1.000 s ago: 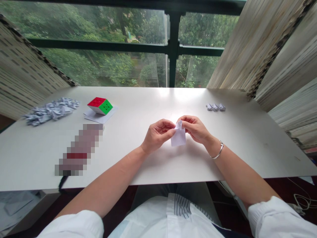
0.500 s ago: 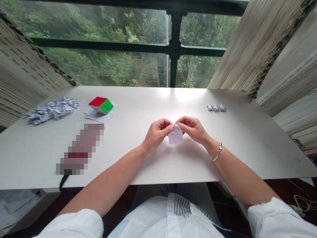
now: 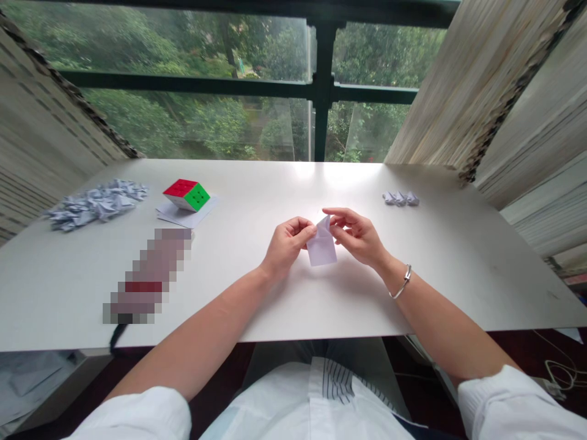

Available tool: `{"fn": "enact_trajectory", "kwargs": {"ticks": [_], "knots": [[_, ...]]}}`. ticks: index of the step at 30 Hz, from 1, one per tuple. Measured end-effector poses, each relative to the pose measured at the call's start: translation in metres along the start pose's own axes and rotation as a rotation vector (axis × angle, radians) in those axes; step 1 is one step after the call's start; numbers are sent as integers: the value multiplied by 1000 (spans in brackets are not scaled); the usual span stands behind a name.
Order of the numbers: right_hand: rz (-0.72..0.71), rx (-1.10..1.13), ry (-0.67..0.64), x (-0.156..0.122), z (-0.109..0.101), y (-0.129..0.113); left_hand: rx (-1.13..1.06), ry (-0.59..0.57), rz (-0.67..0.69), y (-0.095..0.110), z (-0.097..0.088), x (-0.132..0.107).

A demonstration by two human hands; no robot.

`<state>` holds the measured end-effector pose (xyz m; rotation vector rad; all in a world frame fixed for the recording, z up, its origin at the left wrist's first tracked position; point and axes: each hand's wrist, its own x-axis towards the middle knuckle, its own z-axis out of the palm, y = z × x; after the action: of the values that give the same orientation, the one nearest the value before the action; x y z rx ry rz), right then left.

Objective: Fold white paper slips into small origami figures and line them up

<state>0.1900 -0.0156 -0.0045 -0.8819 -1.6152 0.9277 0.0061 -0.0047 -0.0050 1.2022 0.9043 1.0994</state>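
Note:
Just above the desk, a small piece of white paper (image 3: 322, 249) with a folded upper part is pinched between the thumb and fingers of my left hand (image 3: 290, 241). Its lower part hangs flat and square, and a pointed fold stands up at the top. At its right edge is my right hand (image 3: 358, 235), index finger stretched out over the tip and thumb apart from it. Whether the right fingertips touch the paper I cannot tell.
The white desk (image 3: 229, 305) runs up to a window. At left lie a heap of folded paper pieces (image 3: 101, 201), a puzzle cube (image 3: 187, 194) on paper sheets (image 3: 172, 215), and a blurred-out object (image 3: 147, 275). Several folded pieces (image 3: 400, 198) line up at back right.
My right hand has loosened its pinch, with the index finger now extended. The paper's folded top has opened upward into a point, and the paper has shifted slightly left.

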Motion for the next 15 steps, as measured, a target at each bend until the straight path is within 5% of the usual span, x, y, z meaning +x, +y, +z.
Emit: {"fn": "enact_trajectory", "kwargs": {"ticks": [9, 15], "knots": [[-202, -290, 48, -1, -3, 4, 20, 12, -47, 0, 1, 0], [-195, -335, 90, -1, -3, 5, 15, 26, -46, -2, 0, 1]]}}
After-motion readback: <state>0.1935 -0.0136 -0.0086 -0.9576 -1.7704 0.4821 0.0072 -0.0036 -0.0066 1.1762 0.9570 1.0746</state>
